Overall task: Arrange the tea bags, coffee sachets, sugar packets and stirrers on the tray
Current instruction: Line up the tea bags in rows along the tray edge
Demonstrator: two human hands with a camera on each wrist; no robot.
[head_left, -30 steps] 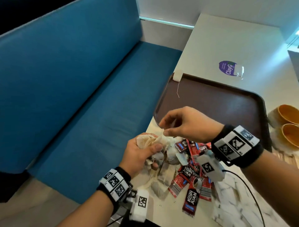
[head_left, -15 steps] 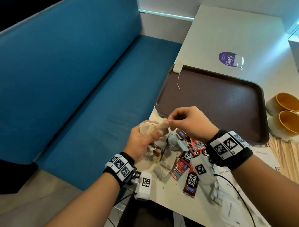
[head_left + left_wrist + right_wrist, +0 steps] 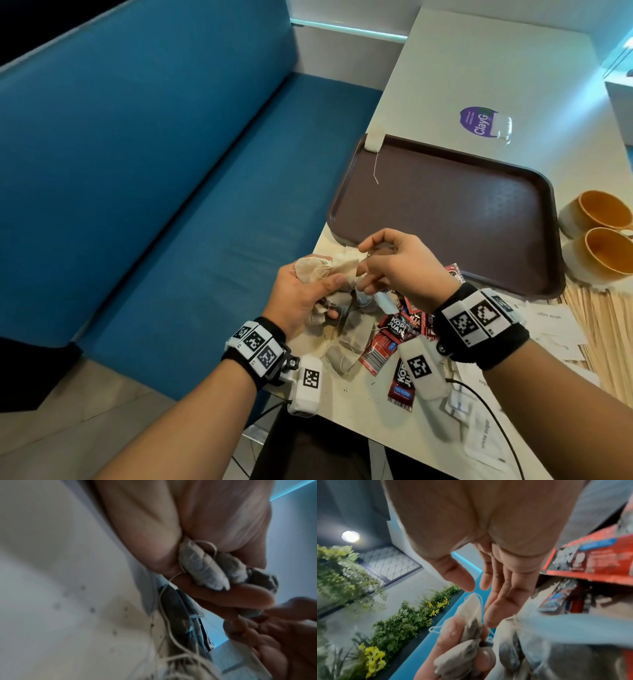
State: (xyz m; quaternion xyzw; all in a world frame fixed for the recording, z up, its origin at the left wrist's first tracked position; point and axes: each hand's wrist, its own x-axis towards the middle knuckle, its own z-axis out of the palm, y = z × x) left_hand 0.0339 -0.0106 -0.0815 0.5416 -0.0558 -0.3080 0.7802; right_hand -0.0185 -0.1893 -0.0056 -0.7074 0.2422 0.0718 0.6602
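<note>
My left hand point(image 3: 327, 294) grips a crumpled bunch of tea bags point(image 3: 315, 270) with tangled strings, held just above the loose pile at the table's near left edge. The left wrist view shows those tea bags point(image 3: 202, 566) wedged between thumb and fingers. My right hand point(image 3: 363, 260) is right beside the bunch. In the right wrist view its thumb and forefinger point(image 3: 476, 584) stand slightly apart over the top corner of a tea bag point(image 3: 469, 609), fingers loose. The brown tray point(image 3: 445, 212) lies beyond, with one tea bag point(image 3: 373, 138) on its far left rim. Red coffee sachets point(image 3: 387, 339) lie under my right wrist.
White sugar packets point(image 3: 486, 442) lie at the near right. Wooden stirrers point(image 3: 609, 325) lie right of them, and two cups point(image 3: 603, 233) stand beside the tray. A purple sticker point(image 3: 478, 121) is on the table beyond the tray. A blue bench point(image 3: 171, 171) runs along the left.
My right thumb and forefinger, which pinched a tea bag from the bunch, have loosened and parted. Both hands stay over the pile; the left keeps its grip.
</note>
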